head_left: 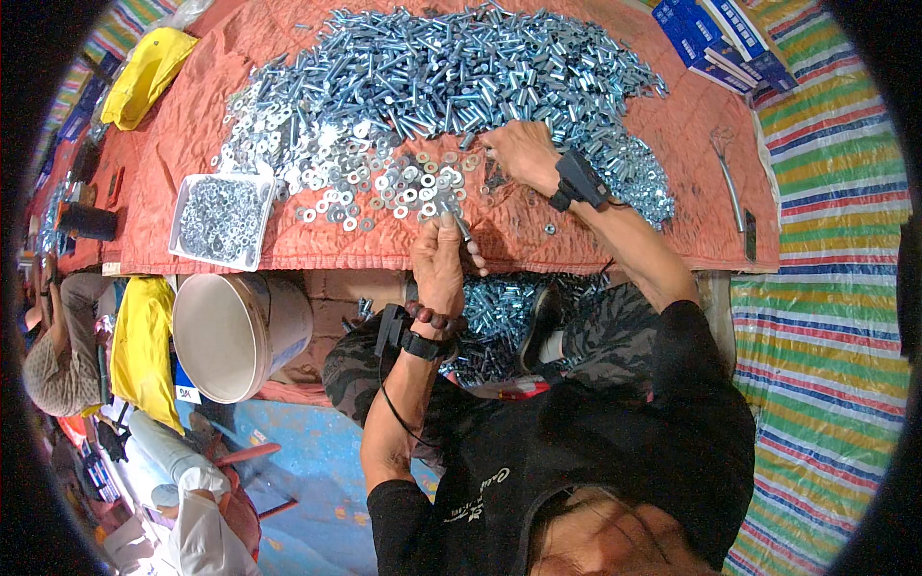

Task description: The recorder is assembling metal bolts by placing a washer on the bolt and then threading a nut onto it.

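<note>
My left hand (440,259) is closed near the table's front edge, with a metal bolt (463,225) held upright at the fingertips. Just beyond it lies a spread of flat washers (418,182). My right hand (526,156) reaches to the near edge of a large heap of bolts and metal sleeves (480,72). Its fingers are bent and drawn together; whatever is between the fingertips is too small to make out. To the right of that hand, small nuts (645,182) are heaped.
A white tray (177,230) of small rings sits at the table's left front, above a white bucket (216,336). Blue boxes (715,38) stand far right, with a metal tool (732,182) nearer. More bolts (495,317) lie below the table edge. Another person (62,355) is at left.
</note>
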The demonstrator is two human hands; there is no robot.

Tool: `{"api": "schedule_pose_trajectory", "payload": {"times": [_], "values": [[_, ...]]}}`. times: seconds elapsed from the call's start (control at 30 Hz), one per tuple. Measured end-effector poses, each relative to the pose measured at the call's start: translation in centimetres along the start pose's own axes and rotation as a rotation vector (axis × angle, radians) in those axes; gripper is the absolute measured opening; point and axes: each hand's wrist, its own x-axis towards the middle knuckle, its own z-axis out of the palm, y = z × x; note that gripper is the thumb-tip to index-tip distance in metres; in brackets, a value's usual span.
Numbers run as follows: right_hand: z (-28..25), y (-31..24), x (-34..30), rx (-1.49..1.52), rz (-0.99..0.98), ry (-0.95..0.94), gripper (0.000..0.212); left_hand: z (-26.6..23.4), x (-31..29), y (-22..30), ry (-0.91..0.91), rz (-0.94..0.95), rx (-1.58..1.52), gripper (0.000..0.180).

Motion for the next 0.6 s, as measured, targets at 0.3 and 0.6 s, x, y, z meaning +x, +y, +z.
{"api": "schedule_pose_trajectory", "payload": {"times": [0.3, 0.6], "values": [[-1.6, -0.3, -1.1, 0.408, 0.078, -0.152, 0.019, 0.0, 0.0, -0.2, 0.025, 0.033, 0.024, 0.028], [-0.1, -0.3, -1.9, 0.546, -0.037, -0.263, 0.021, 0.5, 0.2, -0.1, 0.070, 0.106, 0.074, 0.021]]}}
